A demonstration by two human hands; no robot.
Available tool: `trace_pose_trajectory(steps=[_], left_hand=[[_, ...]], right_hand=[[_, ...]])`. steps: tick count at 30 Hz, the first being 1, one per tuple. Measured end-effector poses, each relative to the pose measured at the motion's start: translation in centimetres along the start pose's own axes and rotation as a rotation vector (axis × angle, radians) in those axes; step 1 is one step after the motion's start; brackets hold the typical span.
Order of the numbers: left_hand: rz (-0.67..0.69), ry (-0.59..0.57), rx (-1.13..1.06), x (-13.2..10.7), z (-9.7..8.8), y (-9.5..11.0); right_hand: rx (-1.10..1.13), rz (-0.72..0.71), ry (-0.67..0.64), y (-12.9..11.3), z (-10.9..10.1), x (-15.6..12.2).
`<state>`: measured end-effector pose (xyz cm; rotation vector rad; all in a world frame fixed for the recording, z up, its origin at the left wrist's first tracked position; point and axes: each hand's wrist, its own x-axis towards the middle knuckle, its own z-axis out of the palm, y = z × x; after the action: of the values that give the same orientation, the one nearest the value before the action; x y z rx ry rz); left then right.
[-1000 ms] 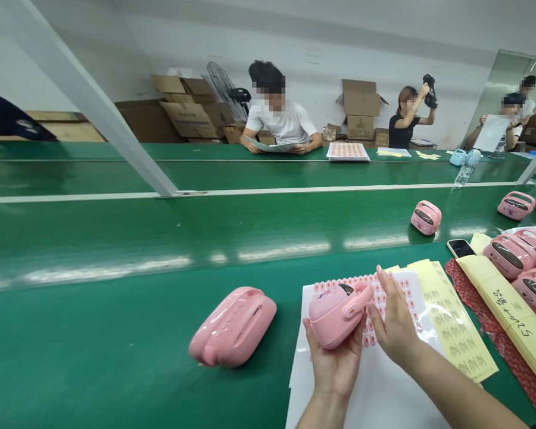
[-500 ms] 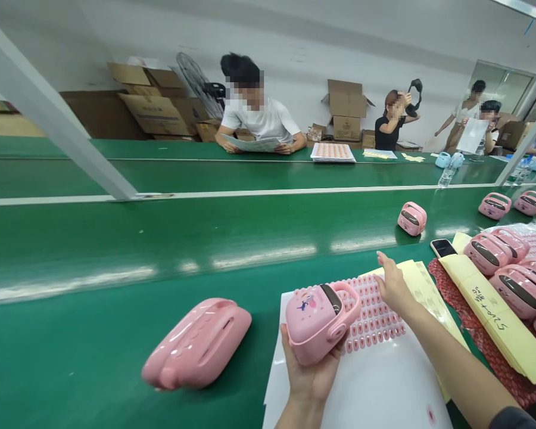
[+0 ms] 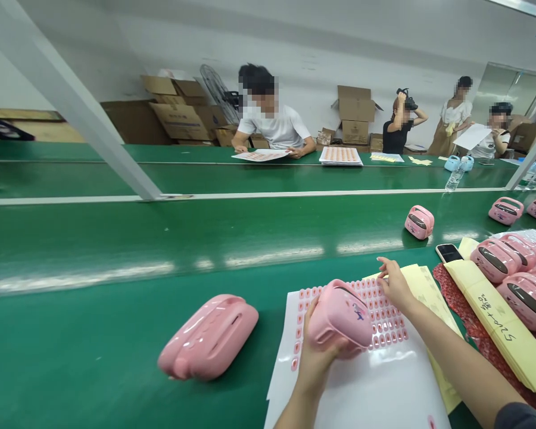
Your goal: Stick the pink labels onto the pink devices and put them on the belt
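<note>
Well — right hand (image 3: 393, 289) over sheet (image 3: 379, 381), near edge

From my feed, I see the pink device (image 3: 339, 319) raised over the sticker sheet (image 3: 389, 341), gripped in the left hand (image 3: 316, 351). Its shell is glossy and rounded, and it is tilted, with a small blue-purple print facing right and a sliver of dark panel showing along its far upper edge. Below it I have the white sheet lying flat, its far part lined with rows of small pink ovals with reddish centres, its near part mostly bare and shiny. The right hand (image 3: 393, 287) is at the far rows; I cannot tell whether a sticker is lifted.
</note>
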<state>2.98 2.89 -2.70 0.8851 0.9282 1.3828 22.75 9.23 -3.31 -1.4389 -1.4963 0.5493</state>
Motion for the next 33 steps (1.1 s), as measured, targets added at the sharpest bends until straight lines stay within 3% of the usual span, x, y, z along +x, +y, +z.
trace_pose_trajectory(steps=[4, 8, 11, 16, 24, 29, 33], left_hand=[[0.287, -0.03, 0.48, -0.6, 0.2, -0.8], [0.541, -0.18, 0.66, -0.3, -0.4, -2.0], [0.7, -0.273, 0.765, 0.0, -0.8, -2.0], [0.772, -0.309, 0.854, 0.1, -0.7, -1.4], [0.795, -0.322, 0.855, 0.0, -0.8, -1.6], [0.775, -0.326, 0.85, 0.0, -0.9, -1.8], [0.775, -0.341, 0.831, 0.0, -0.8, -1.8]], right_hand=[[0.121, 0.036, 0.022, -2.8, -1.0, -0.4], [0.499, 0.138, -0.262, -7.1, -2.0, -1.9], [0.617, 0.186, -0.411, -9.4, -2.2, -3.0], [0.617, 0.213, -0.412, -9.9, -1.8, -3.8], [0.459, 0.139, -0.364, -9.5, -1.6, -4.1], [0.201, -0.053, -0.279, -9.3, -1.5, -4.4], [0.026, -0.337, -0.211, -8.9, -1.4, -5.3]])
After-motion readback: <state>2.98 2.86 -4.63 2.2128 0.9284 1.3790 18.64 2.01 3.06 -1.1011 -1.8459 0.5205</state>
